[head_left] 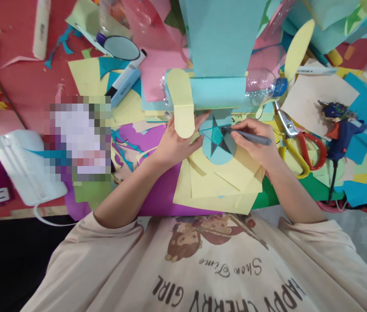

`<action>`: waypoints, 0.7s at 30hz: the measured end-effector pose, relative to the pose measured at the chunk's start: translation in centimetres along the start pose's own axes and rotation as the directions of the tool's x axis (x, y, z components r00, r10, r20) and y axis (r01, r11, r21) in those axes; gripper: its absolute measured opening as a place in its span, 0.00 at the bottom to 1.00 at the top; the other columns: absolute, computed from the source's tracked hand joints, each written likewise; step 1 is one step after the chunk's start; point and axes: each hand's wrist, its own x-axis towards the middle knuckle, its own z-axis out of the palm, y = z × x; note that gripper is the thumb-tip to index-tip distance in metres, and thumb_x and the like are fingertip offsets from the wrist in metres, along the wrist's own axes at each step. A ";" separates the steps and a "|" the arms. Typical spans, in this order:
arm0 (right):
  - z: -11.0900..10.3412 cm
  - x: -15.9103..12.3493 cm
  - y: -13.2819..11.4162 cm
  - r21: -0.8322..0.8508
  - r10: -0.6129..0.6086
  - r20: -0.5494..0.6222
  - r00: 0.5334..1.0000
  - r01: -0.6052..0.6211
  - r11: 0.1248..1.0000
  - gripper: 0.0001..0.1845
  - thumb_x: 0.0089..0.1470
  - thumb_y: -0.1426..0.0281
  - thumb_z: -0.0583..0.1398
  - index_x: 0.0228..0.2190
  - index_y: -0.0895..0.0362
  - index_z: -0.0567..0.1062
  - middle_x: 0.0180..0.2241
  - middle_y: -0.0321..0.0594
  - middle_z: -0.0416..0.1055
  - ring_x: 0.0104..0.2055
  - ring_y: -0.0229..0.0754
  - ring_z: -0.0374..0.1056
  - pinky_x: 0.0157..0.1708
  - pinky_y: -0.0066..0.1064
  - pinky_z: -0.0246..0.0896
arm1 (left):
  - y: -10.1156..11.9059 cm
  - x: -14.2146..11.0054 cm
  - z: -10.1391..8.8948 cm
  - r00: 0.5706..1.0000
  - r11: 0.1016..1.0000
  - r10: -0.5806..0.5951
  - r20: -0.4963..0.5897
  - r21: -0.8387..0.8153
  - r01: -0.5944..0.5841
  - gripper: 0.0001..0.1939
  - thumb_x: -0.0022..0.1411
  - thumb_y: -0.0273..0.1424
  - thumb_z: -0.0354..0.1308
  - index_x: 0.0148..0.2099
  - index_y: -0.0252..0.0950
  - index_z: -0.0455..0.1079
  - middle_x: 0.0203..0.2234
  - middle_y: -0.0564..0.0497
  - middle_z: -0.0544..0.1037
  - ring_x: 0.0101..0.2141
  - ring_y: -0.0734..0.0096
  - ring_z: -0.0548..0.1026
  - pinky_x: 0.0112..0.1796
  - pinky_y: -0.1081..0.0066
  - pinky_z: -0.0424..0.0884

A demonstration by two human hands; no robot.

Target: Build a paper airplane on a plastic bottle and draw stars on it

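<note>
A dark grey marker pen [251, 137] is gripped in my right hand [257, 136], its tip on a star [216, 135] drawn on a light blue rounded paper piece [222, 159]. Some of the star's points are filled dark; its middle is brighter teal. My left hand [173, 147] presses the left edge of that piece with thumb and forefinger apart. A round-ended yellow paper strip [184, 104] hides some of its other fingers. Just beyond both hands lies a clear plastic bottle [260, 86] wrapped in light blue paper [219, 92], with a yellow paper blade [299, 50] by its blue cap.
Red-and-yellow-handled scissors [312, 151] and a blue glue gun [341, 138] lie to the right. Yellow sheets [212, 197] sit under the blue piece. A light blue marker [126, 84], paper scraps and a white case [29, 167] are on the left.
</note>
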 end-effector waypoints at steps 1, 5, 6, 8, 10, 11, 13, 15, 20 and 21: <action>0.0 0.0 0.0 -0.004 0.004 -0.014 1.000 -0.004 1.000 0.06 0.51 0.64 0.65 0.29 0.54 0.76 0.25 0.34 0.74 0.26 0.36 0.68 0.26 0.29 0.64 | 0.0 0.0 0.0 1.000 1.000 0.001 -0.003 0.002 -0.001 0.26 0.68 0.34 0.47 0.67 0.36 0.58 0.54 0.39 0.73 0.58 0.53 0.69 0.60 0.53 0.63; -0.1 0.0 -0.1 0.005 0.021 -0.072 0.997 -0.021 1.000 0.05 0.50 0.66 0.65 0.27 0.54 0.76 0.24 0.34 0.73 0.25 0.35 0.66 0.24 0.28 0.61 | 0.0 0.0 0.0 1.000 1.000 0.000 0.001 0.005 0.000 0.26 0.69 0.35 0.47 0.67 0.37 0.58 0.54 0.40 0.73 0.58 0.54 0.69 0.60 0.54 0.63; -0.1 0.0 -0.1 0.013 0.023 -0.076 0.997 -0.022 1.000 0.05 0.50 0.66 0.65 0.28 0.54 0.76 0.24 0.34 0.73 0.25 0.35 0.66 0.24 0.28 0.61 | 0.0 0.0 -0.1 1.000 1.000 0.001 0.003 0.005 -0.001 0.26 0.69 0.35 0.46 0.67 0.37 0.57 0.55 0.40 0.73 0.58 0.54 0.69 0.60 0.54 0.63; 0.0 0.0 -0.1 0.024 0.025 -0.081 0.996 -0.023 0.999 0.05 0.50 0.66 0.65 0.28 0.54 0.76 0.24 0.34 0.73 0.25 0.35 0.67 0.24 0.29 0.62 | 0.0 0.0 -0.1 1.000 1.000 0.008 0.003 0.005 -0.008 0.27 0.69 0.35 0.46 0.67 0.36 0.57 0.55 0.39 0.73 0.58 0.54 0.69 0.60 0.54 0.63; 0.0 0.0 -0.2 0.015 0.025 -0.082 0.996 -0.024 1.000 0.05 0.49 0.66 0.65 0.28 0.54 0.76 0.24 0.34 0.73 0.25 0.35 0.67 0.24 0.29 0.62 | 0.0 0.0 -0.1 1.000 1.000 0.011 0.002 0.007 -0.012 0.27 0.69 0.35 0.46 0.67 0.35 0.58 0.54 0.39 0.73 0.58 0.53 0.69 0.60 0.54 0.63; 0.0 0.0 -0.2 0.008 0.024 -0.080 0.997 -0.024 1.000 0.04 0.49 0.66 0.65 0.27 0.54 0.76 0.24 0.33 0.73 0.25 0.35 0.67 0.24 0.29 0.62 | 0.0 0.0 -0.1 1.000 1.000 0.011 0.000 0.007 -0.011 0.27 0.69 0.35 0.47 0.67 0.35 0.58 0.54 0.39 0.73 0.58 0.53 0.69 0.59 0.54 0.63; -0.1 0.0 -0.3 -0.004 0.023 -0.065 0.998 -0.023 1.000 0.05 0.49 0.66 0.65 0.27 0.54 0.75 0.24 0.33 0.73 0.24 0.35 0.66 0.23 0.28 0.61 | 0.0 0.0 0.0 1.000 1.000 0.006 -0.002 0.008 -0.006 0.26 0.69 0.35 0.46 0.67 0.36 0.58 0.53 0.39 0.73 0.57 0.54 0.69 0.59 0.54 0.64; -0.1 0.0 -0.3 -0.009 0.022 -0.032 0.999 -0.022 1.000 0.05 0.48 0.67 0.65 0.26 0.55 0.75 0.23 0.33 0.73 0.24 0.34 0.65 0.23 0.28 0.60 | -0.1 0.0 0.1 1.000 1.000 0.003 -0.003 0.008 -0.003 0.27 0.69 0.35 0.47 0.67 0.36 0.58 0.53 0.39 0.74 0.57 0.55 0.70 0.59 0.55 0.64; -0.1 -0.1 -0.3 0.011 0.014 -0.008 1.000 -0.014 1.000 0.04 0.50 0.68 0.65 0.27 0.55 0.75 0.24 0.34 0.73 0.25 0.34 0.66 0.24 0.28 0.61 | 0.0 -0.1 0.0 1.000 1.000 0.013 -0.004 0.017 -0.012 0.26 0.69 0.35 0.46 0.67 0.35 0.57 0.53 0.39 0.74 0.58 0.55 0.69 0.59 0.55 0.64; -0.1 -0.1 -0.3 0.019 0.009 -0.014 1.000 -0.009 1.000 0.04 0.50 0.67 0.65 0.28 0.55 0.75 0.24 0.33 0.73 0.25 0.34 0.67 0.24 0.28 0.61 | 0.0 0.0 0.0 1.000 1.000 0.019 -0.005 0.018 -0.019 0.27 0.69 0.35 0.46 0.67 0.35 0.57 0.53 0.39 0.73 0.58 0.54 0.69 0.60 0.55 0.63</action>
